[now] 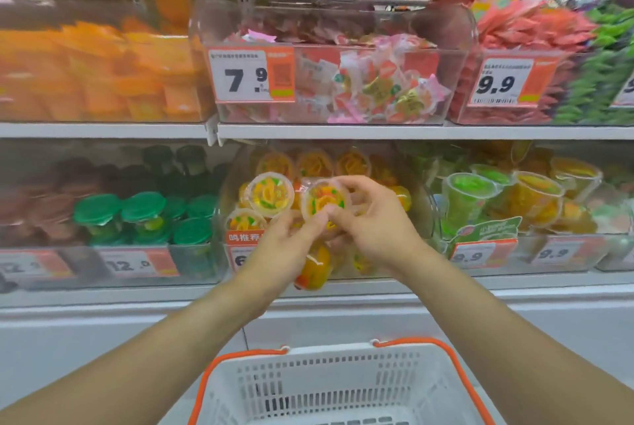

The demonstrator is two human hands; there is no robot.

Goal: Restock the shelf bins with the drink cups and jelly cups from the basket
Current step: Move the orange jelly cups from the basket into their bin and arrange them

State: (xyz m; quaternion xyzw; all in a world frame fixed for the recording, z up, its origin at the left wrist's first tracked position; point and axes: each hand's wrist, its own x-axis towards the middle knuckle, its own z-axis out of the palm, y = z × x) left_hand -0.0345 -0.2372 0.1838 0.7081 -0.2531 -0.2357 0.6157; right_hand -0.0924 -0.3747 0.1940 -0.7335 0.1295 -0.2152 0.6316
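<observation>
Nearest, below both forearms: white basket (pixel 329 387) with orange handles; the part in view shows no cups, the rest is cut off by the frame edge. Likely nearly emptied, judging from that.

Both hands are up at the lower shelf's middle bin (pixel 425 215). Right hand (pixel 374 222) has fingers curled round a jelly cup (pixel 326 201), thumb low and fingertips over the top rim, lid facing the camera, probably so it goes in label-out like its neighbours. Left hand (pixel 288 242) is just beside it, fingertips meeting the same cup's lower edge and curled; a second orange cup (pixel 314 268) shows under the left palm, and it seems held there, though the grip itself is hidden. Two hands on one cup suggests steadying it for placement into the stack.

Just beyond the left fingers: another jelly cup (pixel 271 194) already lying in the bin, lid out.

Left of the hands: green-lidded drink cups (pixel 144 215). Right: green and orange tall cups (pixel 470 198).

Above, further: sweets bin with 7.9 price tag (pixel 252 76).
</observation>
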